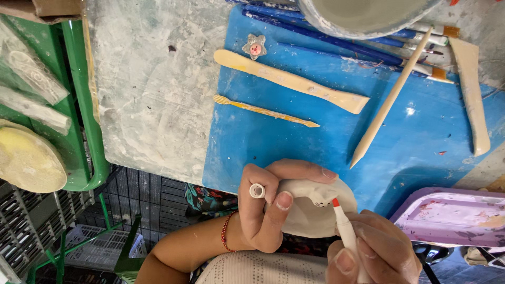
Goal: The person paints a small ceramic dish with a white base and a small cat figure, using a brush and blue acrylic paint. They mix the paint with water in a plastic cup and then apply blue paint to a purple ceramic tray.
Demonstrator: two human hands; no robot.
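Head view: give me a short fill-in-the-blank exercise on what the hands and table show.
1. The right hand holds a marker pen with a ____ tip.
2. The left hand grips a white clay piece and a marker ____.
3. The wooden tools lie on a ____ mat.
4. The left wrist wears a ____ bracelet.

Missing words: red; cap; blue; red

Worn grey-white worktop (152,94), clay-smeared. A blue rectangular mat (294,152) lies on it, reaching its near edge. A purple plastic paint tray (447,215) sits at the near right corner; a green plastic tray (84,105) along the left edge.
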